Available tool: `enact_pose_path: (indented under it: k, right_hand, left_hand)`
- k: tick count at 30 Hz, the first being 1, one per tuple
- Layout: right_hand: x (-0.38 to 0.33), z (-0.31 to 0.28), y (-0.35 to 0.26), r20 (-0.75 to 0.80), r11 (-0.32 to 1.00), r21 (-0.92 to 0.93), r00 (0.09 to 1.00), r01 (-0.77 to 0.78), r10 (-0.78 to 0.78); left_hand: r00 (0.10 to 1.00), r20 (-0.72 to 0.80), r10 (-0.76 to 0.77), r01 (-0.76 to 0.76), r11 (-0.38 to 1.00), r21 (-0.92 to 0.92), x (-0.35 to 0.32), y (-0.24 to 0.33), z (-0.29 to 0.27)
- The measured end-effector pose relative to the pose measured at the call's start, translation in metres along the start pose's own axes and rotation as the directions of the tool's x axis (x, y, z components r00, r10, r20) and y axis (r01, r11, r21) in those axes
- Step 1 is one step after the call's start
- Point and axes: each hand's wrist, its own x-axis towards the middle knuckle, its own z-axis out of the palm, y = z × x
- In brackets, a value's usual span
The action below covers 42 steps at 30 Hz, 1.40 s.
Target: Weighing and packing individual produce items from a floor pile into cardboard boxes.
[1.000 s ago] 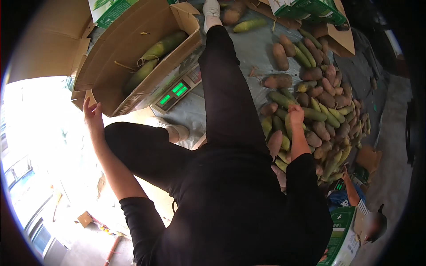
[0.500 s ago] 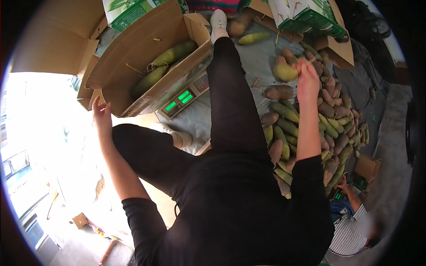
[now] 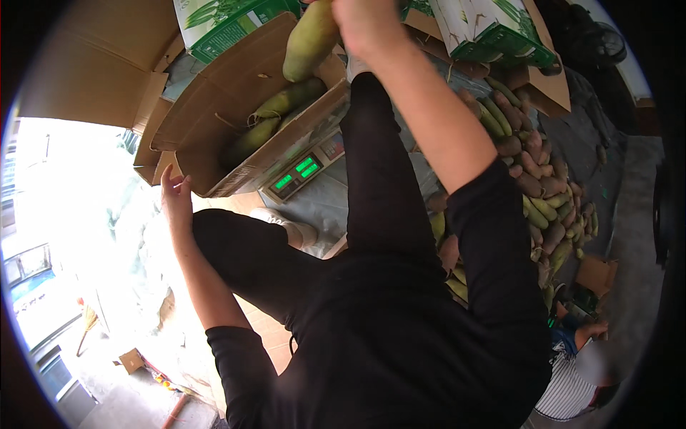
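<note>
A grey sheet (image 3: 325, 204) covers the floor of this packing spot, with bright daylight flooding in on the person's left. Nearest, the person in black sits with one leg stretched out over the sheet. The left hand (image 3: 175, 196) rests with fingers spread against the near corner of the open cardboard box (image 3: 214, 121), much as it did a moment ago. The box sits on a scale (image 3: 300, 171) with a green lit display, and a few green fruits already lie inside it. To the person's right, a heap of green and brown fruits (image 3: 532, 179) spreads across the sheet. Half a second ago the right hand was down among that heap; now the right hand (image 3: 364, 25) has swung up and across, its grip closed around one large green fruit (image 3: 311, 39), which hangs above the far end of the box. Beyond stand green-and-white printed cartons (image 3: 493, 28). Another person in a striped top (image 3: 572, 386) crouches at the lower right.
</note>
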Motion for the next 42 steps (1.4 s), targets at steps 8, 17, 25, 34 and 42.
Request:
enact_pose_path:
  k: [8,17,25,34,42]
  right_hand:
    - [-0.037,0.024,0.087,0.426,0.738,-0.597,0.904,0.316,-0.043]
    - [-0.064,-0.12,0.102,-0.007,0.731,-0.679,0.996,-0.074,0.094]
    - [-0.074,-0.158,0.096,-0.147,0.47,-0.828,0.928,-0.305,0.342]
    - [-0.035,-0.098,0.103,-0.115,-0.025,-0.991,0.764,-0.128,0.635]
    - [-0.027,-0.087,0.13,-0.199,-0.142,-0.98,0.691,-0.139,0.694]
  left_hand:
    - [1.0,0.004,0.023,-0.023,0.999,-0.025,0.0,-0.007,0.001]
    - [0.999,-0.029,0.046,-0.048,0.997,-0.055,0.01,-0.026,0.006]
    - [0.999,-0.015,-0.038,0.038,0.999,0.017,0.021,-0.036,0.011]
    - [0.967,0.164,-0.195,0.176,0.976,0.124,0.018,-0.01,0.01]
    - [0.874,0.386,-0.296,0.225,0.95,0.219,0.026,-0.015,0.005]
